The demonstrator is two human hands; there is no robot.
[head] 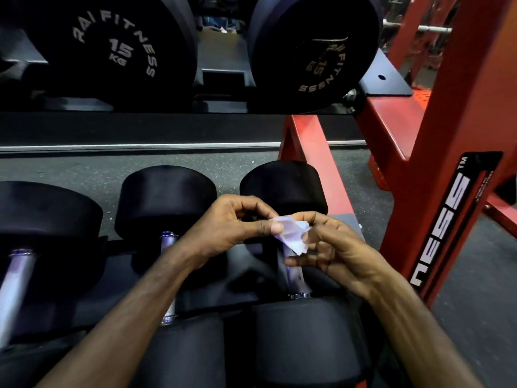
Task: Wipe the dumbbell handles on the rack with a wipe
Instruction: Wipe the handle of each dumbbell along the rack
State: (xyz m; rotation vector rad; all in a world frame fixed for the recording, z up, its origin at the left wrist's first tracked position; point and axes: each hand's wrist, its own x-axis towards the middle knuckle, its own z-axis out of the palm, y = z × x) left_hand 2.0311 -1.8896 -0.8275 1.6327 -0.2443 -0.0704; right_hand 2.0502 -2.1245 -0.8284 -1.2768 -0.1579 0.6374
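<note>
Two bare forearms reach in from 6 o'clock over the lower tier of the rack [436, 113]. The left hand [237, 222] pinches the white wipe [292, 233] between thumb and curled fingers [275, 227]; the right hand [338, 247] grasps the same wipe from 3 o'clock. The crumpled wipe sits between both hands, just above the chrome handle [293, 278] of the rightmost dumbbell [282, 183], whether touching it I cannot tell. Two more dumbbell handles lie toward 9 o'clock. Two 15 kg dumbbells [112, 49] rest at 12 o'clock.
</note>
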